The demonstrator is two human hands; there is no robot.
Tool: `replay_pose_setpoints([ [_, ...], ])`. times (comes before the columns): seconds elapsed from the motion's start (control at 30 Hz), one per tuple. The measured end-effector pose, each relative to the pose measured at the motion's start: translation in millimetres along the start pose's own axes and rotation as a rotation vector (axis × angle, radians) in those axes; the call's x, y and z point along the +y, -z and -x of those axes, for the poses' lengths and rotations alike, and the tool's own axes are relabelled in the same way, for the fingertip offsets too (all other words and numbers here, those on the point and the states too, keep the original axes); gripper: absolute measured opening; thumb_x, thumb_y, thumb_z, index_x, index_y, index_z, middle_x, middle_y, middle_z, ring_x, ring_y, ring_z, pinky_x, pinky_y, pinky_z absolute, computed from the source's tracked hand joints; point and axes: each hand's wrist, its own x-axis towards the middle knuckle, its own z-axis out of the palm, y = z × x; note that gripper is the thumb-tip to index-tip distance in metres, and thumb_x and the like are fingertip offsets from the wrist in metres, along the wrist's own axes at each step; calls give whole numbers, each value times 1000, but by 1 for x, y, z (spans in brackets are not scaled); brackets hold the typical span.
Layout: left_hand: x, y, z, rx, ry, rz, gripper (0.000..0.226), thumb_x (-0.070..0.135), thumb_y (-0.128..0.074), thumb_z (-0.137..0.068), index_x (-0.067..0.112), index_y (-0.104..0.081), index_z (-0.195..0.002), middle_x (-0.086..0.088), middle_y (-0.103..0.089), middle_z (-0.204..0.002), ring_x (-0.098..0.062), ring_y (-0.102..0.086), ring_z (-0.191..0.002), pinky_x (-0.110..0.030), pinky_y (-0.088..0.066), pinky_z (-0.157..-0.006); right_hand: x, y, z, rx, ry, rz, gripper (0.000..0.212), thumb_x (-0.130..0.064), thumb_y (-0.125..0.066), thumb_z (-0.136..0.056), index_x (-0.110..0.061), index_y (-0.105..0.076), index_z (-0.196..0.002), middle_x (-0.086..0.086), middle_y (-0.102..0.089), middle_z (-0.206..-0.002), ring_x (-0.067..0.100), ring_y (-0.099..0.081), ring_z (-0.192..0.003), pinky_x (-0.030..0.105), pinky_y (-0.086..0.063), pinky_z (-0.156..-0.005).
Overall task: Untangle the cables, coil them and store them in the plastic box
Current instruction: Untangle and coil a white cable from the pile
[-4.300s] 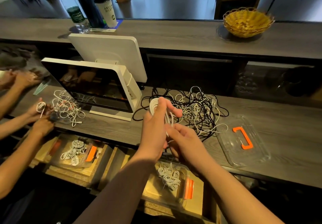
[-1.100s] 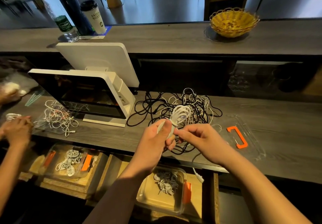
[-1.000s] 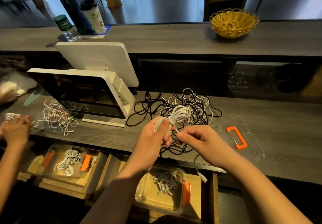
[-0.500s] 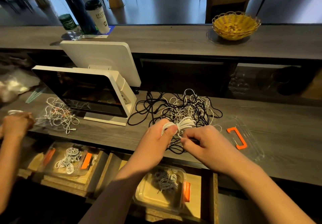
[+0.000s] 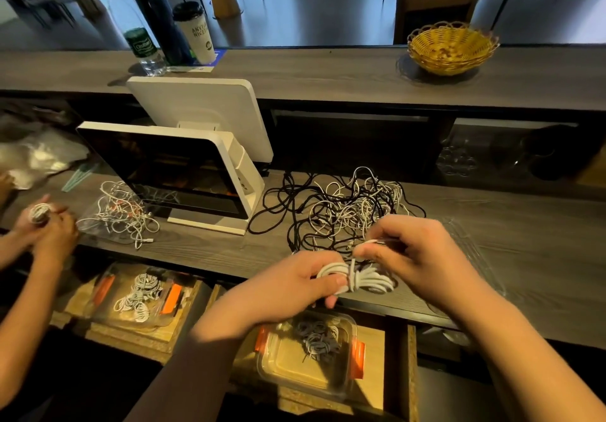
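**Coil in both my hands, at the counter's near edge**

My left hand [image 5: 288, 290] grips 1 end of the white coil [image 5: 355, 277], thumb curled over its loops. My right hand [image 5: 423, 257] pinches the cable's free end, which is wrapped around the coil's middle. The coil sits over the near edge of the counter [image 5: 213, 251], just this side of the tangle [image 5: 347, 211] of black and white cables.

Below the coil, 1 box [image 5: 308, 356] with orange clips lies open in a drawer, a few coiled cables in its far part and bare floor nearer me. Right of the tangle, my wrist partly covers a clear lid [image 5: 472, 251]; beyond it the counter is bare wood out to the frame's edge.

Left of the tangle stands 1 white terminal [image 5: 183, 172] with 2 screens. Further left lies a smaller white tangle [image 5: 121, 215], and another person's 2 hands [image 5: 49, 228] hold a small coil. A 2nd box [image 5: 137, 293] with coils sits below them.

On the upper ledge behind the tangle: 1 yellow basket [image 5: 452, 47] to the right, and to the left 1 cup [image 5: 195, 32] with 2 bottles beside it.
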Motion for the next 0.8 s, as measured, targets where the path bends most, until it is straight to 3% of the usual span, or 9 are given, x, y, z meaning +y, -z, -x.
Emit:
replay_pose_setpoints([
  [0.1,1,1,6,-118,-95,178,15,21,-52,-104,24,-61,-92,12,-61,-78,-6,-55,-76,-22,-42,-76,3,6,-5,80,102,101,34,-63,-62,-80,-29,-64,-75,-21,-51,-64,-4,-51,-59,16,-36,-53],
  [0.23,0,0,6,-137,-177,412,9,22,-55,-101,20,-63,-102,8,-64,-78,-5,-58,-72,-18,-46,-71,10,-1,-5,117,51,3,33,-59,-63,-83,-28,-65,-73,-18,-56,-63,5,-56,-58,12,-38,-53],
  [0.37,-9,3,8,-15,-182,604,15,27,-57,-97,18,-66,-104,4,-64,-76,-3,-54,-64,-17,-46,-66,14,-12,-1,12,-62,-20,13,-39,-61,-90,-38,-57,-77,-15,-61,-73,6,-59,-69,19,-42,-59],
  [0.47,-13,9,9,127,-111,726,16,26,-57,-100,14,-67,-107,0,-62,-74,-6,-51,-61,-20,-48,-65,11,-23,0,-131,-91,66,27,-45,-40,-95,-27,-60,-94,-13,-60,-84,3,-58,-77,25,-47,-67],
  [0.53,-13,10,6,277,-50,763,24,26,-56,-96,11,-65,-111,-1,-62,-74,-7,-49,-61,-22,-47,-64,9,-31,-1,-187,-122,89,21,-43,-38,-100,-31,-54,-95,-15,-57,-83,-1,-54,-77,22,-43,-67],
  [0.6,-14,9,0,453,9,722,22,24,-55,-97,12,-67,-111,-1,-64,-75,-8,-49,-61,-24,-46,-65,6,-40,-1,-241,-146,132,16,-39,-39,-104,-31,-49,-95,-14,-55,-81,2,-53,-75,27,-45,-68],
  [0.67,-17,6,-6,618,91,528,17,22,-54,-102,19,-70,-108,2,-69,-75,-5,-51,-60,-24,-45,-66,4,-48,0,-305,-165,164,19,-38,-38,-105,-25,-50,-98,-9,-57,-82,10,-56,-76,36,-51,-72],
  [0.8,-24,-1,-13,787,165,276,13,25,-59,-100,29,-71,-100,10,-76,-80,4,-57,-58,-22,-46,-65,1,-52,0,-368,-203,158,16,-31,-41,-106,-21,-53,-104,-4,-62,-90,12,-59,-81,37,-52,-79],
])
